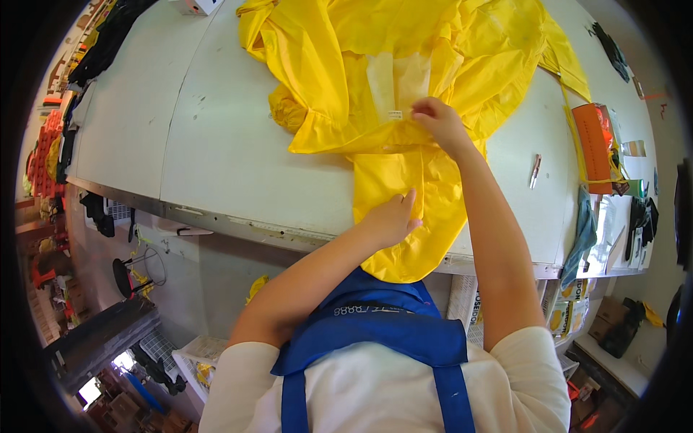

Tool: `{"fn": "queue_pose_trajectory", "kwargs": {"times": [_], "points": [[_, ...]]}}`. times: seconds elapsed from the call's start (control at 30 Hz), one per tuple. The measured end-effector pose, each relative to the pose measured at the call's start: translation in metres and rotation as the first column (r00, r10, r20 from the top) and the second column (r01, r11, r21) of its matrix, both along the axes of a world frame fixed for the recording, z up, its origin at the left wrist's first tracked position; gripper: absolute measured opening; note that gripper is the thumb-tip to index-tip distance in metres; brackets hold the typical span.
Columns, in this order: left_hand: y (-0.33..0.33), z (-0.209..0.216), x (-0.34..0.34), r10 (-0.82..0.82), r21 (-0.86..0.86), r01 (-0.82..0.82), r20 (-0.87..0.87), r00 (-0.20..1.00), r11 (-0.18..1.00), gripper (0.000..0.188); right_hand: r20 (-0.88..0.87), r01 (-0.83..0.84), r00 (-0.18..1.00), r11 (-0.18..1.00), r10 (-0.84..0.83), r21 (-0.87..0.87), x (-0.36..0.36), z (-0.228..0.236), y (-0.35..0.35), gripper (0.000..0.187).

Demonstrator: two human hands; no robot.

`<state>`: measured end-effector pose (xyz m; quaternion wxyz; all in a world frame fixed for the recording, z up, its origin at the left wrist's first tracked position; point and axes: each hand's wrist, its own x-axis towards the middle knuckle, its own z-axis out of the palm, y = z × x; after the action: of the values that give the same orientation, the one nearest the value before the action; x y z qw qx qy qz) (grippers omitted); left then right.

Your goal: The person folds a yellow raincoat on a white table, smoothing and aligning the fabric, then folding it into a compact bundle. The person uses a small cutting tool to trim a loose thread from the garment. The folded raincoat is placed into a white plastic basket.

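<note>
The garment [390, 173] overhangs the near edge of the surface [238, 144]. Left hand [390, 219] lies open on it; right hand [439, 121] curls, grip unclear.

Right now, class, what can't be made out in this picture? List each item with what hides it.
Head view:
1. Yellow garment: its far part is cut off by the upper edge.
2. White label: its markings are too small to read.
3. Right hand: whether it grips cloth; its own curled shape hides this.
4. Tabletop: the stretch beneath the garment is covered by it.
</note>
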<state>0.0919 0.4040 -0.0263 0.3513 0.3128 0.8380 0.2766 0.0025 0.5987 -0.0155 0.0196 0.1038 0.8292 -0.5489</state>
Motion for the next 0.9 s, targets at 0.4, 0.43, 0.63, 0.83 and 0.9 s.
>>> {"fn": "queue_pose_trajectory", "kwargs": {"times": [0.4,0.43,0.63,0.83,0.9], "points": [[-0.012,-0.023,-0.023,-0.205,-0.067,0.199,-0.509,0.836,0.978,0.068,0.305,0.588,0.794,0.538,-0.525,-0.605,0.177,-0.008,-0.002,0.044],[-0.012,-0.024,-0.024,-0.207,-0.073,0.197,-0.508,0.836,0.978,0.071,0.185,0.495,0.85,0.628,-0.493,-0.601,0.168,0.006,-0.014,0.038],[-0.028,-0.039,-0.042,0.198,0.528,-0.329,0.29,0.936,0.783,0.072,0.015,-0.323,0.91,0.687,0.414,0.651,0.145,0.013,-0.051,0.05],[-0.053,-0.015,-0.048,0.433,0.65,-0.276,-0.09,0.897,0.708,0.053,0.178,-0.543,0.786,0.523,0.592,0.657,0.14,0.0,-0.04,0.044],[-0.051,-0.019,-0.049,0.176,0.524,0.074,-0.412,0.894,0.848,0.041,0.169,-0.569,0.765,0.529,0.621,0.63,0.139,-0.004,-0.034,0.042]]}}
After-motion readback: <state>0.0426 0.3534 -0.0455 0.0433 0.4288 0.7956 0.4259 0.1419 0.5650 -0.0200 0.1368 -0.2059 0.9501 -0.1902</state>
